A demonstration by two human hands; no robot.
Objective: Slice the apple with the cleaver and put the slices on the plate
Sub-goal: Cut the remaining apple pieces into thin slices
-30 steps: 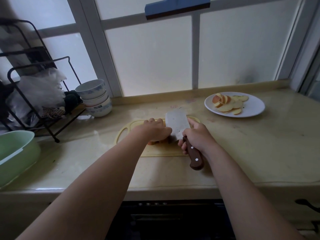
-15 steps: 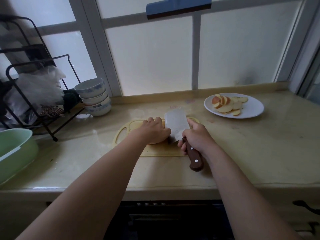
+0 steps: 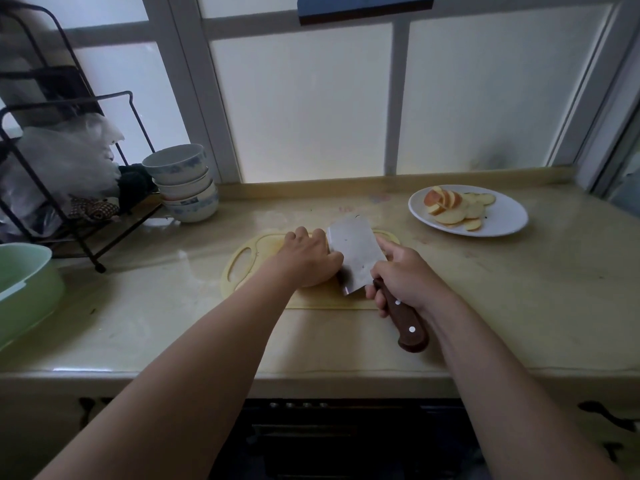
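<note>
Gripping the cleaver (image 3: 355, 251) handle, the right hand (image 3: 405, 275) held the blade beside the left hand (image 3: 308, 258), which curled over the hidden apple at frame centre. Several slices (image 3: 453, 209) lay on the plate (image 3: 505, 220), upper right; slicing apparently remained.

Open desk (image 3: 485, 289) between board (image 3: 322, 301) and plate (image 3: 512, 216): free lane on the right. Left side crowded: stacked bowls (image 3: 180, 181), wire rack (image 3: 69, 100), green tub (image 3: 27, 292). Window frame (image 3: 398, 98) closes the back. Front edge open.
</note>
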